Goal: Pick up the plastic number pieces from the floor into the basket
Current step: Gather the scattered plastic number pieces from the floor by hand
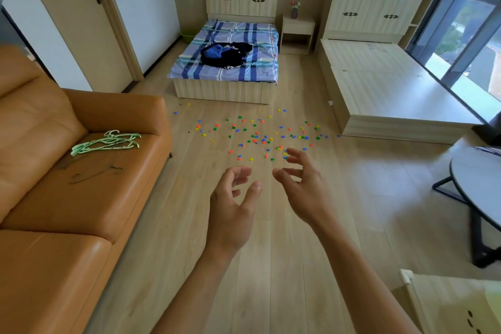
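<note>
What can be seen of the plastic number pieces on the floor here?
The plastic number pieces are many small bits in red, orange, yellow, green and blue, too small here to read as digits. They lie scattered on the light wooden floor in a wide band before the foot of the made bed, reaching toward the bare bed platform, with a few strays near the sofa. Neither the left hand nor the right hand touches them.
</note>
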`<state>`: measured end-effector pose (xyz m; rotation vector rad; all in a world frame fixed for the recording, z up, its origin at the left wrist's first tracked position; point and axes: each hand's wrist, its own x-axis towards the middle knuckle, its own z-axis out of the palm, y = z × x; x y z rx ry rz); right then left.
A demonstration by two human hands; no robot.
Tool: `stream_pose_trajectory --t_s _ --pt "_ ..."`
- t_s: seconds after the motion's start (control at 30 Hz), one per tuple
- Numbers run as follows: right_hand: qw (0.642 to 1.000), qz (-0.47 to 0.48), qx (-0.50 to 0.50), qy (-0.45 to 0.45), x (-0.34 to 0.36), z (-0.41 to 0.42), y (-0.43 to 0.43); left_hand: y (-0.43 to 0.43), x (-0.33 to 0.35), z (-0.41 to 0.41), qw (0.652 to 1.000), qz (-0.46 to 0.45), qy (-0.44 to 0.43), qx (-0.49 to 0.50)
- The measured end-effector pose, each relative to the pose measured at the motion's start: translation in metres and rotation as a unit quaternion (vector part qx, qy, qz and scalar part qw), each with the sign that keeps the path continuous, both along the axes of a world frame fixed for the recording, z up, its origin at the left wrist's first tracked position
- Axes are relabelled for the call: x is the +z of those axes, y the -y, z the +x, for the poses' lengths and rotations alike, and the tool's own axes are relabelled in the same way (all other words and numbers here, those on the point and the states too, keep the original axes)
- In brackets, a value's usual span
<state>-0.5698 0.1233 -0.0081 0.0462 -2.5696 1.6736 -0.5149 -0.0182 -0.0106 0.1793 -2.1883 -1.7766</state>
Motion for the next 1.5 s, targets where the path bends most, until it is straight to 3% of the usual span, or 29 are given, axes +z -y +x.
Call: stream_pose_trajectory --t_s 0.73,1.13,1.5 --pt "0.995 -0.036 0.091 0.032 -0.006 -0.466 0.115 0.095 -0.003 -0.435 0.996 0.01 0.021 0.084" --pt "0.995 -0.031 0.085 0.043 -0.037 -0.682 0.262 0.245 -0.036 -0.66 0.996 0.023 0.03 0.077" --pt "0.993 -0.026 0.087 0.08 -0.054 -0.838 0.386 0.365 -0.043 -0.816 0.995 0.024 0.07 0.068"
